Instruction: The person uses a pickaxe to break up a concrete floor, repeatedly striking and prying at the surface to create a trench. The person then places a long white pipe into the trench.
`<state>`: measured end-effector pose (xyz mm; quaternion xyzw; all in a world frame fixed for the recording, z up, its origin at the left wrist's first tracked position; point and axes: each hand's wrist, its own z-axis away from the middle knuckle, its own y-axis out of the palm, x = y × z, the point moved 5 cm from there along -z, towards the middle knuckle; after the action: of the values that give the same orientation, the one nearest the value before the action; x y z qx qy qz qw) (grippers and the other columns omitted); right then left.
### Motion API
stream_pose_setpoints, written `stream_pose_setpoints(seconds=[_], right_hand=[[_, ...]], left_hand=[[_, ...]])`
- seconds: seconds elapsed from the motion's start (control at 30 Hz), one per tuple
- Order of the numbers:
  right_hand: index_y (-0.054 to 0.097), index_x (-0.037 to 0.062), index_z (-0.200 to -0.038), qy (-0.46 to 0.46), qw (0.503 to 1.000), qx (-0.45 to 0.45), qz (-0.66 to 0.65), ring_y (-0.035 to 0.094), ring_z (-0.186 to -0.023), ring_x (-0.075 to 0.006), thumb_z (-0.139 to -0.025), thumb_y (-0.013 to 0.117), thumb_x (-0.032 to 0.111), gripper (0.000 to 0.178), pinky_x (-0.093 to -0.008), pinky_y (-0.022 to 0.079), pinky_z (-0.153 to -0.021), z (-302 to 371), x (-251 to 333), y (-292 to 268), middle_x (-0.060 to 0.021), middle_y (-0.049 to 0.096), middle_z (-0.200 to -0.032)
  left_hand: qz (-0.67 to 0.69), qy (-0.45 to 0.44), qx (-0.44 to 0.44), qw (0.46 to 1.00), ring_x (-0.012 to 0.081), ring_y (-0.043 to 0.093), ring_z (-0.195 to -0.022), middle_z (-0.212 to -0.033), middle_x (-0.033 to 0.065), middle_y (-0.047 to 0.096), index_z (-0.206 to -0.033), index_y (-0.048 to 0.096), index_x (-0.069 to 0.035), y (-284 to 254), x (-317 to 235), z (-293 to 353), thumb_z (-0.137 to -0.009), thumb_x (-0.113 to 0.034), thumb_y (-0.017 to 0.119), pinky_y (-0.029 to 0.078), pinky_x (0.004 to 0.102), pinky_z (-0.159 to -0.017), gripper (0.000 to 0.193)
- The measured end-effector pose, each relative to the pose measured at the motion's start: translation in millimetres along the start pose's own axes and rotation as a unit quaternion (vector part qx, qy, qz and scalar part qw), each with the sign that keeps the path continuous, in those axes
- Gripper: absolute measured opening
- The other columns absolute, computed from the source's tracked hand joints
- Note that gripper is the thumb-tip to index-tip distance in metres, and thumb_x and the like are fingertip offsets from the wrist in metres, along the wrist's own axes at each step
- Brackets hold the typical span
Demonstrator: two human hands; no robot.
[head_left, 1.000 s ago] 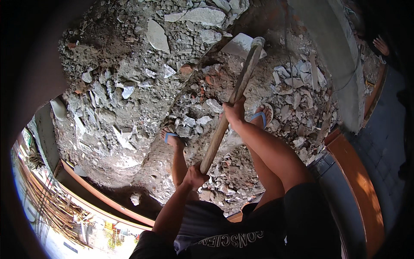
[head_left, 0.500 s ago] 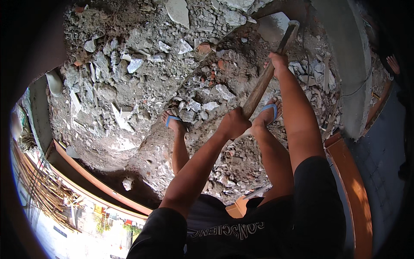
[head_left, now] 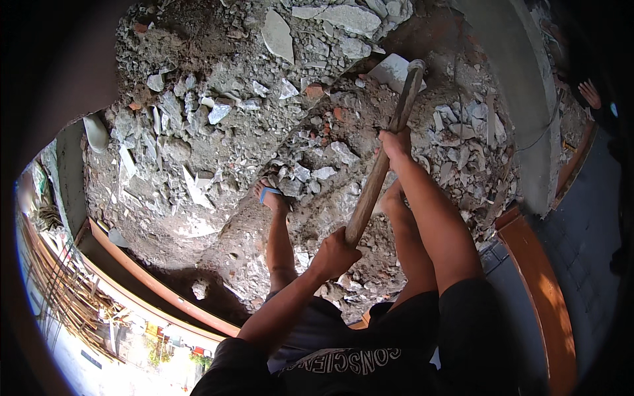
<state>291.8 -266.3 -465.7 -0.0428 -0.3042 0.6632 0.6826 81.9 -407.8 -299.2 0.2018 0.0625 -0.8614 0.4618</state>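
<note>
Both my hands grip a long-handled hoe with a thick wooden handle (head_left: 374, 181) and a wide, pale metal blade (head_left: 391, 71). Lower down, near my body, my left hand (head_left: 335, 253) is wrapped round the handle's end. My right hand (head_left: 396, 144) closes round it farther up, toward the head. The handle slants up and slightly right. The blade is at the rubble, by a dug, darker patch of soil; its lower edge cannot be made out clearly. Broken concrete and stones (head_left: 317, 173) lie between and around my feet.
My left foot wears a blue flip-flop (head_left: 270, 193) on the debris. A grey concrete beam (head_left: 522, 105) runs along the right. Orange-brown edging (head_left: 538, 284) stands lower right, and another orange ledge (head_left: 158, 284) borders a drop at left. Another person's hand (head_left: 590, 94) shows at far right.
The hoe has been drawn back toward me and leftward, its blade shifting down-left over the soil. Both hands moved with it and kept their grip. My right foot is now hidden behind my arm.
</note>
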Motion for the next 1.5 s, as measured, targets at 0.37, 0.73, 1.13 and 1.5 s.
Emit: stream_pose_setpoints(seconds=[0.37,0.73,1.13,1.5], right_hand=[[0.047,-0.0001,-0.11,-0.007,0.987,-0.028,-0.158,0.06,-0.06,-0.0278,-0.084,0.062,0.006,0.031,-0.0424,0.057,-0.054,-89.3,56.6,-35.2,-0.0157,0.054,-0.088],[0.042,-0.0015,-0.119,-0.014,0.996,0.078,0.043,0.064,-0.068,-0.0312,-0.081,0.064,0.005,0.044,-0.0428,0.059,-0.052,-54.0,40.3,3.6,-0.0195,0.058,-0.094],[0.047,-0.0048,-0.106,0.043,0.99,0.132,0.04,0.063,-0.063,-0.0255,-0.075,0.063,0.009,0.037,-0.0406,0.058,-0.055,-54.2,60.6,-20.9,-0.0149,0.055,-0.085],[0.048,-0.0068,-0.111,0.072,0.981,0.178,0.025,0.064,-0.059,-0.0309,-0.074,0.059,0.005,0.04,-0.0434,0.058,-0.055,-31.6,34.1,-7.4,-0.018,0.057,-0.079]], left_hand=[[-0.07,0.125,-0.005,0.99,0.048,0.062,-0.096,-0.098,0.0351,0.062,-0.099,0.056,0.006,-15.4,-42.9,-127.3,-0.073,-0.022,0.062,0.051,0.0476,-0.084,0.039],[0.047,-0.052,-0.031,0.997,0.0486,0.064,-0.093,-0.091,0.0365,0.063,-0.103,0.053,0.011,13.7,-36.5,-42.7,-0.076,-0.022,0.063,0.051,0.0501,-0.083,0.044],[0.51,-0.101,0.208,0.828,0.0176,0.057,-0.066,-0.083,0.0066,0.058,-0.112,0.05,0.001,41.9,-87.8,-44.2,-0.082,-0.021,0.068,0.048,0.0289,-0.056,0.041],[0.656,-0.016,0.242,0.715,0.0104,0.047,-0.064,-0.083,0.0036,0.052,-0.121,0.046,-0.001,51.4,-88.4,-17.1,-0.084,-0.007,0.059,0.037,0.0219,-0.05,0.04]])
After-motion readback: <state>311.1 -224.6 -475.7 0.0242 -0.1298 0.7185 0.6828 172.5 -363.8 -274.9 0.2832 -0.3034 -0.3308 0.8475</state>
